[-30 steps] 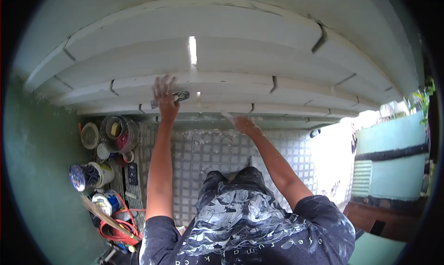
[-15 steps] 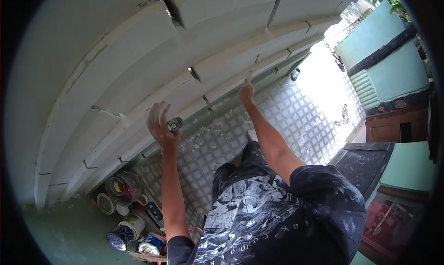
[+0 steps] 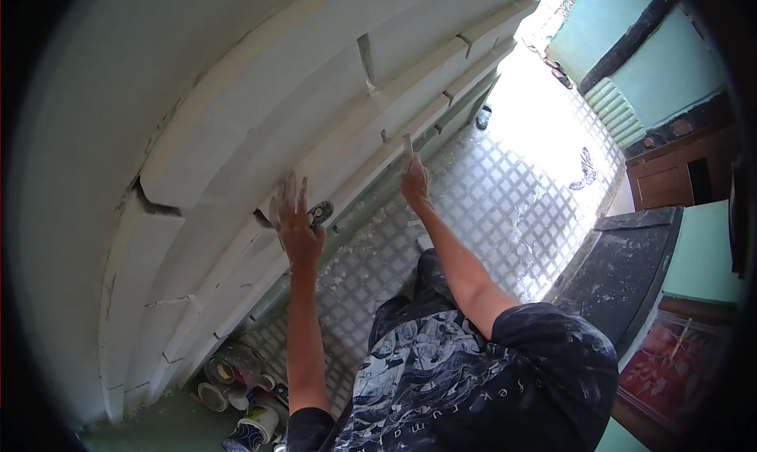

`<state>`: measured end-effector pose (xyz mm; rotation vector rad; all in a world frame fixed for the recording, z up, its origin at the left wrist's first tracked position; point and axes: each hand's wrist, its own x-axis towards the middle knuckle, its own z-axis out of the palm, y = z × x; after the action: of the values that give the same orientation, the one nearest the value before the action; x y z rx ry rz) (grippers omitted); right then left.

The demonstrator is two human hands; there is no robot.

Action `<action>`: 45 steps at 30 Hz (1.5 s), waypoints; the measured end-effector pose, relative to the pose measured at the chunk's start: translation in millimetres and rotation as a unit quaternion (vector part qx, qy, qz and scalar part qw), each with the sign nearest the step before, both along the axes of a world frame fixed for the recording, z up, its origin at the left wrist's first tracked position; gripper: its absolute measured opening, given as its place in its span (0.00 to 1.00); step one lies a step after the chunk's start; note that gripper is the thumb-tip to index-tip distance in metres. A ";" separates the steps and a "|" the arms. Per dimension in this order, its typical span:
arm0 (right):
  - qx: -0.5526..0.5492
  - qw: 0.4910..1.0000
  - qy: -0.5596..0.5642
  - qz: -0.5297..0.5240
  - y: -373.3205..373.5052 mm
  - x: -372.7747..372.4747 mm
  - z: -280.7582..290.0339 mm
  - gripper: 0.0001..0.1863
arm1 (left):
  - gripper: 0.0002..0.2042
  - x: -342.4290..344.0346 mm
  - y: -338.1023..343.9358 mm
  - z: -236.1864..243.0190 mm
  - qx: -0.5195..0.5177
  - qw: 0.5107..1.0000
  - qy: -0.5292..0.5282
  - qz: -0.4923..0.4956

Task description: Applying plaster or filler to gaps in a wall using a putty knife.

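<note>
White wall: it is rising along the person's left and front, its stepped ledges running diagonally from lower left to upper right, with dark gaps breaking their edges.
Open room: tiled floor is lying bare to the right of the lower ledges.
Left hand: it is keeping its fingers long and slightly spread before a ledge, with a dark tool tucked by the thumb; finger contact with the wall is hard to tell.
Right hand: it is closing around a pale scraper, whose tip is pointing up in front of the lowest ledges; contact is unclear.
Around: buckets are crowding the lower left corner; a small dark can is standing at the wall's foot beyond the right hand.
</note>
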<state>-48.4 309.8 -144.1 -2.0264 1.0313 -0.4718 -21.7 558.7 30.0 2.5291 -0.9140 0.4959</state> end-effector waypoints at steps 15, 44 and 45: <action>-0.038 0.987 -0.122 0.094 -97.8 20.0 23.2 0.10 | 0.27 24.5 -46.2 -60.6 0.047 0.958 -0.233 0.160; -0.036 0.971 -0.198 0.125 -120.9 34.4 62.9 0.20 | 0.33 -18.0 -40.2 -17.3 -0.031 0.990 0.010 0.136; 0.059 0.951 -0.274 0.132 -115.9 40.0 58.5 0.21 | 0.37 -26.2 -39.0 -15.0 -0.057 0.991 0.022 0.121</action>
<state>-8.4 193.9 -85.5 -1.7437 0.4314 -0.7535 -47.8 519.7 15.0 2.5462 -0.5491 0.5460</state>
